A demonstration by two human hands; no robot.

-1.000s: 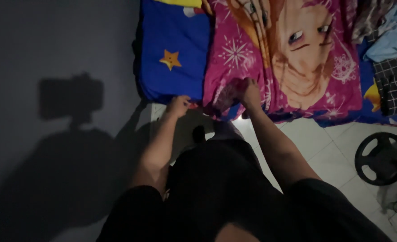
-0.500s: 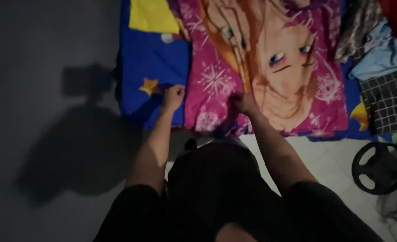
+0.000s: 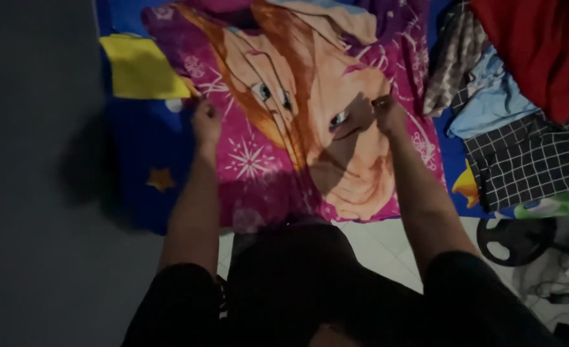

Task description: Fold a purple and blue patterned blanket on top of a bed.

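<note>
Gripping one pink blanket (image 3: 310,128) with two bare hands, a person leans over a bed (image 3: 136,173) covered by a blue sheet with a yellow star. Each grip is curled shut, pinching a fold of the printed cloth: the left hand (image 3: 205,122) at the blanket's left edge, the right hand (image 3: 387,114) farther right, above the large cartoon face. The blanket lies spread flat between and beyond both fists, its near edge hanging at the bed's near edge. One yellow patch (image 3: 140,67) shows just left of the left hand. Right of the blanket, a heap of clothes crowds the mattress: one red garment (image 3: 541,45), one light blue piece (image 3: 490,96), one black checked cloth (image 3: 528,160). Left lies a dark wall (image 3: 34,193); near right, pale floor tiles (image 3: 387,241) hold one round black wheel (image 3: 515,241).
</note>
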